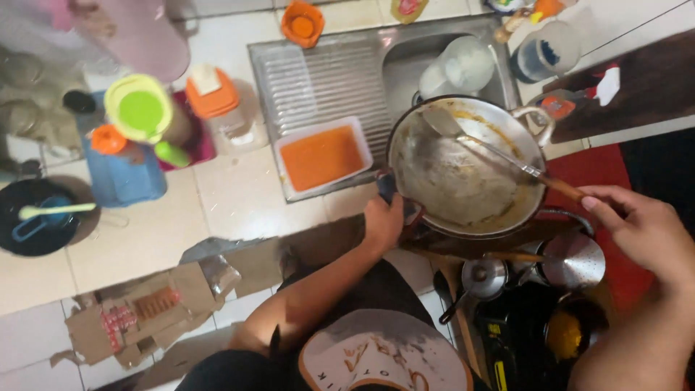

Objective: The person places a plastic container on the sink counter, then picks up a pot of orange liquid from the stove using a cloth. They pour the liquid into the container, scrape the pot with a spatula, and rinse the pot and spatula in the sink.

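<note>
Steel, scraped almost bare and streaked with orange-brown sauce, the wok (463, 170) sits tilted at the edge of the sink (405, 65); the left hand (384, 221) is closed around a dark cloth on the wok's near-left handle, gripping it; the right hand (641, 228), to the right of the wok, has its fingers curled on the wooden end of a metal spatula (499, 152) whose blade lies inside the wok; just left of the wok, a white rectangular container (322, 156) full of orange sauce rests on the draining board; a small pot lid (572, 261) lies below the wok
</note>
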